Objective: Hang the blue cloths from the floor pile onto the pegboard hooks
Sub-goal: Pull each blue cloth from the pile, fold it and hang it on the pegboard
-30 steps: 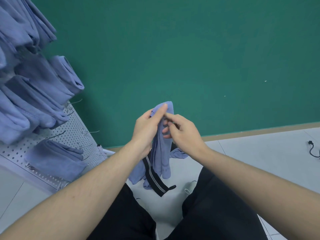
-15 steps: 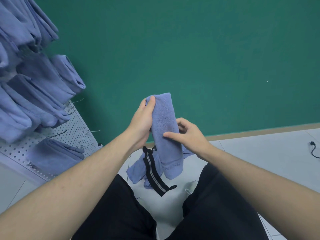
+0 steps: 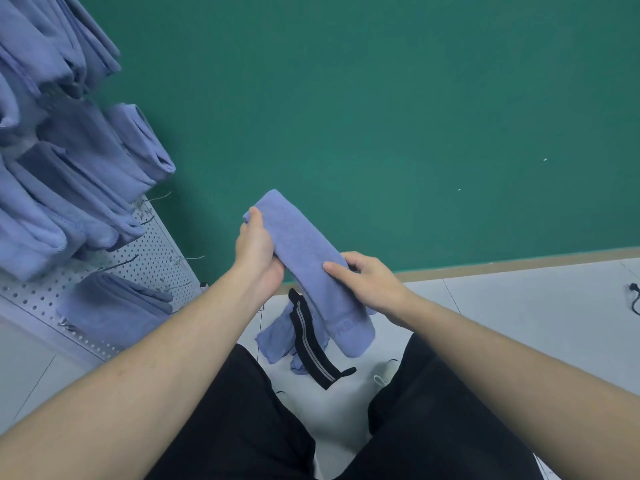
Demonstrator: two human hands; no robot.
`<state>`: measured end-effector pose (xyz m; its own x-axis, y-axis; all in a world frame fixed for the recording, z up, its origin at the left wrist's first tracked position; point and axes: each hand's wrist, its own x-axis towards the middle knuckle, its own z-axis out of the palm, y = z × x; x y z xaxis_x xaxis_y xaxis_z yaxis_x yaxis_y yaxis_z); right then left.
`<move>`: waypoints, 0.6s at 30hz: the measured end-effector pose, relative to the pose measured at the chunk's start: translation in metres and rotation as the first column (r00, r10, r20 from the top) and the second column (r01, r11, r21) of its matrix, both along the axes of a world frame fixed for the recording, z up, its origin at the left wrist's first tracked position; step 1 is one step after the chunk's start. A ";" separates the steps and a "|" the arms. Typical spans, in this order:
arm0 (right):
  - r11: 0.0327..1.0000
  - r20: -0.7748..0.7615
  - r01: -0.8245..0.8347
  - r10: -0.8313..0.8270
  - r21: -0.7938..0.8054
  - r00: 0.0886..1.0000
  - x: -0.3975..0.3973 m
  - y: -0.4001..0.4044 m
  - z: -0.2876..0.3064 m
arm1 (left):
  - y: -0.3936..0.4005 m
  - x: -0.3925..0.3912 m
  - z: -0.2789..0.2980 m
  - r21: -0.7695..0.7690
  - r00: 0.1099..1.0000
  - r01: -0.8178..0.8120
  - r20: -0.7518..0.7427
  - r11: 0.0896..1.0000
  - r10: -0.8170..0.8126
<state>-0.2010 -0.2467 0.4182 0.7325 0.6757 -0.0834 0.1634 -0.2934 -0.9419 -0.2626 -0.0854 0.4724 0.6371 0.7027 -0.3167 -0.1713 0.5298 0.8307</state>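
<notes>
1. Now both bare forearms reach forward from the bottom corners and meet over the floor, in front of the green wall.
2. The left hand is raised, thumb up, and its fingers curl round the upper end of a folded blue cloth, thumb tip on the top corner.
3. The right hand grips the cloth lower down, thumb laid across the face and fingers wrapped behind.
4. The cloth slants from upper left to lower right between the hands; its free lower end hangs above the floor pile, where more blue cloth lies with a black striped strap.
5. Against half a second ago, the cloth has tipped from near upright to a slant, and the right hand has slid down and to the right.
6. The pegboard stands at the left edge, with hung cloths on its hooks and bare hooks along its right side.
</notes>
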 end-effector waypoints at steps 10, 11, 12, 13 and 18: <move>0.996 0.102 -0.020 0.029 -0.083 0.994 0.022 0.023 0.015 | 0.032 -0.026 -0.035 -0.077 1.000 -0.003 -0.005 0.997 0.002; 0.989 0.088 -0.047 0.060 -0.141 0.994 0.026 0.024 0.020 | 0.038 -0.032 -0.040 -0.080 1.000 0.018 -0.016 0.997 -0.020; 0.981 0.061 -0.082 0.094 -0.173 0.994 0.029 0.026 0.025 | 0.044 -0.036 -0.044 -0.077 0.999 0.042 -0.026 0.996 -0.044; 0.975 0.029 -0.128 0.135 -0.181 0.990 0.031 0.027 0.030 | 0.049 -0.040 -0.048 -0.068 0.996 0.070 -0.045 0.995 -0.073; 0.932 -0.007 -0.327 0.330 -0.156 0.944 0.043 0.040 0.052 | 0.073 -0.051 -0.066 0.239 0.929 0.238 -0.340 0.941 -0.149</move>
